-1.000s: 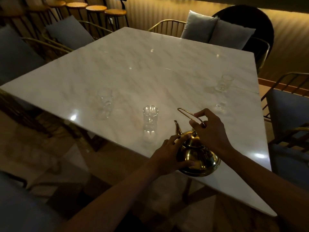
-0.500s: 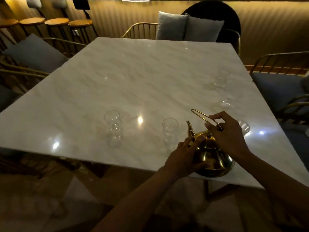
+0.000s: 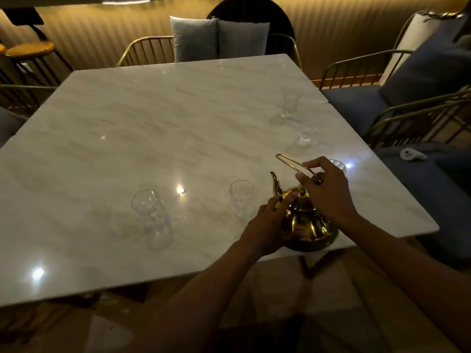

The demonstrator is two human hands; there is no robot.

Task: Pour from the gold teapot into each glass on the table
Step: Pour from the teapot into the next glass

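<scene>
The gold teapot (image 3: 309, 225) stands upright near the front right edge of the marble table (image 3: 165, 123), spout pointing away to the left. My right hand (image 3: 328, 192) pinches its thin wire handle. My left hand (image 3: 267, 225) is wrapped round the pot's left side, fingers up by the lid. Several clear glasses stand on the table: one (image 3: 150, 212) front left, one (image 3: 240, 197) just left of the spout, one (image 3: 337, 165) partly hidden behind my right hand, one (image 3: 305, 137) farther back, and one (image 3: 290, 105) near the far right edge.
Gold wire-frame chairs with grey and blue cushions ring the table, two of them close on the right (image 3: 407, 103). A small white device (image 3: 411, 154) lies on the nearest blue seat. Wooden stools (image 3: 30, 49) stand at the back left.
My view has swung to the right, so the table and glasses shifted left in frame. Both hands keep the same hold on the teapot, which stays on the table.
</scene>
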